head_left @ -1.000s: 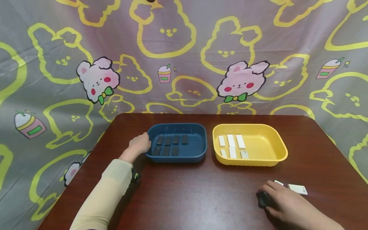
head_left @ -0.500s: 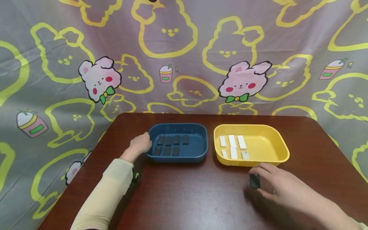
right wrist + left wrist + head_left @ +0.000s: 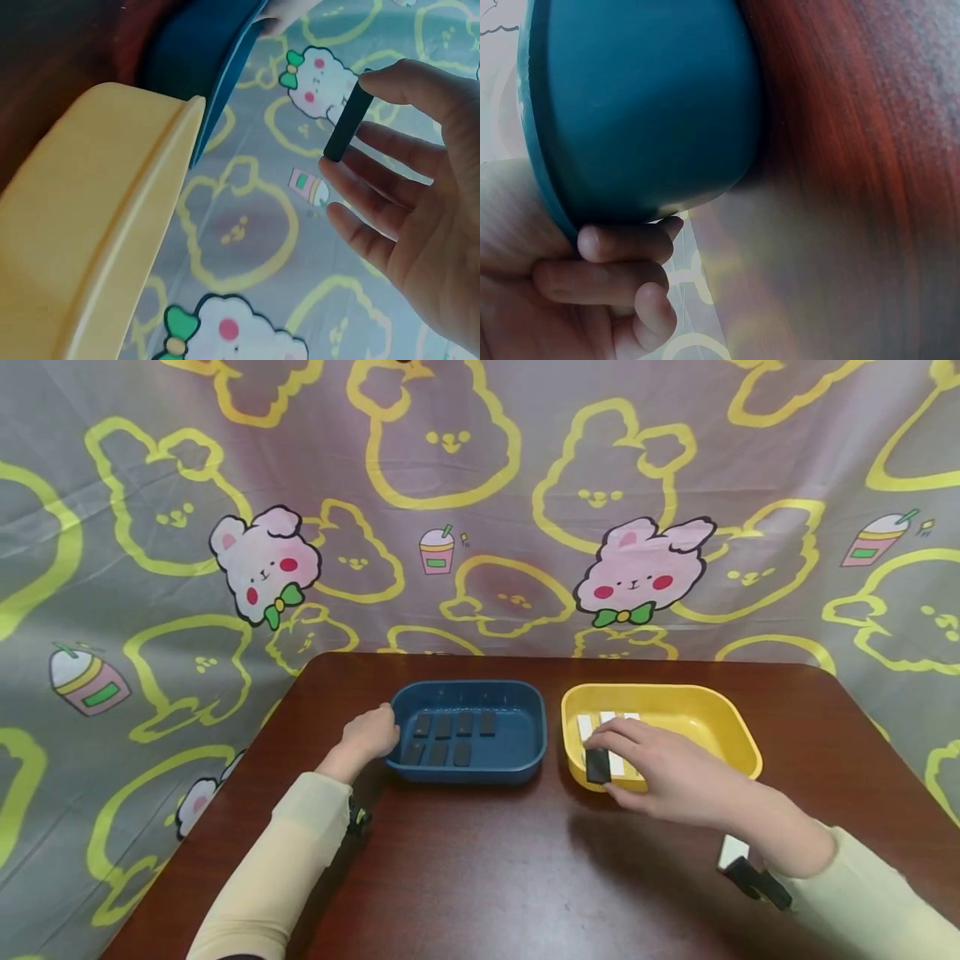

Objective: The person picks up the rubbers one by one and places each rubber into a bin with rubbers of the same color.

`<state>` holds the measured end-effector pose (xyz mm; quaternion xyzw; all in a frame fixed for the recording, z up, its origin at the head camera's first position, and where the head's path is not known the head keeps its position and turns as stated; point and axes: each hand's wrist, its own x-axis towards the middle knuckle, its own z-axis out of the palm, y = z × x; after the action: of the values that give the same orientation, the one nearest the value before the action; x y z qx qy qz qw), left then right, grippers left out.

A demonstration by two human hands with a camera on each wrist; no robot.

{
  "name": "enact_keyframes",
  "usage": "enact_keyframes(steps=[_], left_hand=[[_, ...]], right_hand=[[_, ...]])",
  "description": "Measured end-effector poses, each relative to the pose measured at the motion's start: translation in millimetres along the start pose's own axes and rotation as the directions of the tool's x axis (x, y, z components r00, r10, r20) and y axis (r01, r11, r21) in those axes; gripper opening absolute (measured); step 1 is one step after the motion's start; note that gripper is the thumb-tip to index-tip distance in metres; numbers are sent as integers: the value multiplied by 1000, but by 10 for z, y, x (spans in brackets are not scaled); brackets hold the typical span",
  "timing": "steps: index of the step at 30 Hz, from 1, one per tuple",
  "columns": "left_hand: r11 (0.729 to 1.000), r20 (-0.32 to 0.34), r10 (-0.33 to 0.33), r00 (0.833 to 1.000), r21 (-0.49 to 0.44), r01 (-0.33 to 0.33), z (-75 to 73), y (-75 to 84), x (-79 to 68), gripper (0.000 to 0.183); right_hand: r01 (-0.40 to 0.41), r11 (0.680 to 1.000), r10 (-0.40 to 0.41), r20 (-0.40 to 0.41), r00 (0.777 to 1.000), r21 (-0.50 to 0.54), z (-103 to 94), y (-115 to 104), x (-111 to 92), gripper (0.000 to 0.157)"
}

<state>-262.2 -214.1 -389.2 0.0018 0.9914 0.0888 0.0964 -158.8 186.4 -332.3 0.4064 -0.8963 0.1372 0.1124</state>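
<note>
My left hand point(image 3: 367, 735) holds the left rim of a blue plastic basin point(image 3: 517, 735); the left wrist view has its fingers curled by the basin's outer wall. Several flat black rectangular blocks point(image 3: 487, 723) lie in two rows inside. My right hand point(image 3: 675, 772) pinches another black block point(image 3: 597, 767) between thumb and fingertips, in the air by the front left of a yellow basin point(image 3: 693, 727). In the right wrist view the block point(image 3: 349, 124) shows edge-on. White blocks point(image 3: 585, 727) lie in the yellow basin, partly hidden behind my right hand.
A white block point(image 3: 735, 850) shows on the brown table point(image 3: 480, 868) under my right wrist, beside the black wrist camera point(image 3: 759, 883). The basins stand side by side with a narrow gap. A patterned curtain point(image 3: 480, 485) hangs behind the table.
My right hand has lifted the black block off the table at the front right and carried it left and away from me to the yellow basin. The left hand stays at the blue basin.
</note>
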Motion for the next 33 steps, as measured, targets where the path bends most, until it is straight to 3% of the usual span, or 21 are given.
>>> enact_keyframes(steps=[9,16,24,29,33], left_hand=[[1000,1,-7,1000,15,7,-2,15,2,54],[1000,7,-9,1000,22,9,-13,17,20,52],[1000,13,-11,1000,19,11,6,5,41,51],[1000,28,-18,999,25,17,7,-3,45,52],[999,33,-21,999,25,20,6,0,31,53]], right_hand=[[-37,997,30,106,994,64,75,-60,512,50],[-5,997,-5,147,989,71,187,-80,838,50],[90,996,-82,234,969,-25,242,-64,1225,48],[177,978,-133,314,940,-114,367,-99,1434,47],[204,960,-119,381,917,-190,519,-145,1577,50]])
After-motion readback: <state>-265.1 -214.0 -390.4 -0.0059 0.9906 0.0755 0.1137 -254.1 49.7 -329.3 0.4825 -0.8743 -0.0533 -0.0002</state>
